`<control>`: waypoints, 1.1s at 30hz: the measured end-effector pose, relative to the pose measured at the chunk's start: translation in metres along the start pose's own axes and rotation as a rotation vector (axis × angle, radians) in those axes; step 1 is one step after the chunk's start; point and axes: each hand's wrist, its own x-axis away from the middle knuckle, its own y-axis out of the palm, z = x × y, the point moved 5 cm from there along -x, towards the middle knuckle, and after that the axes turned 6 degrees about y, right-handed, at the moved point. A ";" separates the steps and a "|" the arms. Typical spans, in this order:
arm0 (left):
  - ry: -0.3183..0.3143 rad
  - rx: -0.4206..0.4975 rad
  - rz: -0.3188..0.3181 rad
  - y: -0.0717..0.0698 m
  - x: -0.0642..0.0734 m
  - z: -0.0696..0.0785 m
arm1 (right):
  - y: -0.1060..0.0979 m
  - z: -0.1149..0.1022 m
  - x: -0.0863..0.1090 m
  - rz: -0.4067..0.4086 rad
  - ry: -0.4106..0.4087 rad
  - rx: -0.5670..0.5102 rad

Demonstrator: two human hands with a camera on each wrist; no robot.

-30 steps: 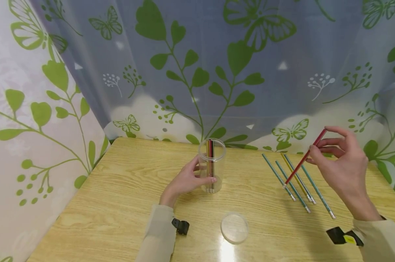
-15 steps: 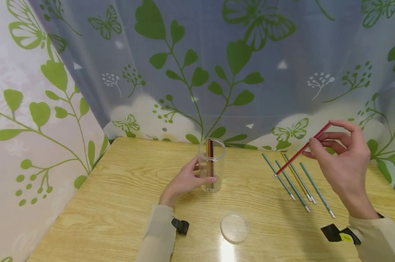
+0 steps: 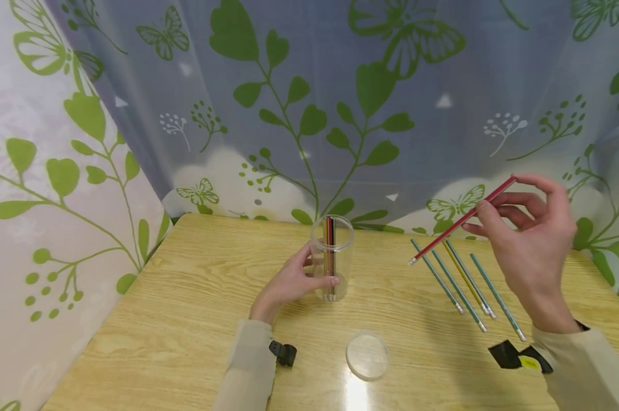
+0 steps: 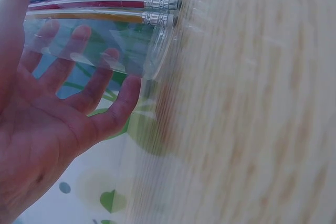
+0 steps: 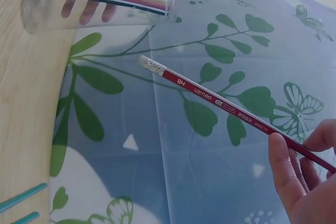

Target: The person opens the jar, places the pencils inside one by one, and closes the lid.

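Note:
My right hand (image 3: 535, 240) pinches a red pencil (image 3: 463, 220) between thumb and fingers, above the table. The pencil is tilted, its white eraser end low and toward the left; in the right wrist view the red pencil (image 5: 220, 103) shows "HB" lettering. My left hand (image 3: 291, 279) holds a clear plastic jar (image 3: 343, 265) standing upright on the table, thumb in front and fingers round the far side. Inside the jar stand a few pencils (image 3: 330, 251), eraser ends down; the left wrist view shows a black, a red and a yellow pencil (image 4: 105, 17).
Several teal, blue and yellow pencils (image 3: 460, 285) lie on the wooden table (image 3: 186, 325) at the right, below the right hand. A round clear lid (image 3: 368, 356) lies in front of the jar. A patterned curtain (image 3: 309, 114) hangs behind the table.
My right hand has risen and moved slightly left with the red pencil, whose eraser end has swung up and left toward the jar. The left hand and jar have stayed in place.

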 end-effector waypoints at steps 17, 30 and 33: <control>-0.007 0.026 -0.002 0.001 0.001 -0.002 | 0.033 -0.014 -0.001 -0.020 -0.093 -0.133; 0.019 0.016 0.000 0.000 0.000 0.001 | 0.059 -0.019 -0.005 -0.052 -0.103 -0.174; 0.025 0.016 -0.003 0.000 -0.001 0.000 | 0.065 -0.020 -0.005 -0.055 -0.091 -0.161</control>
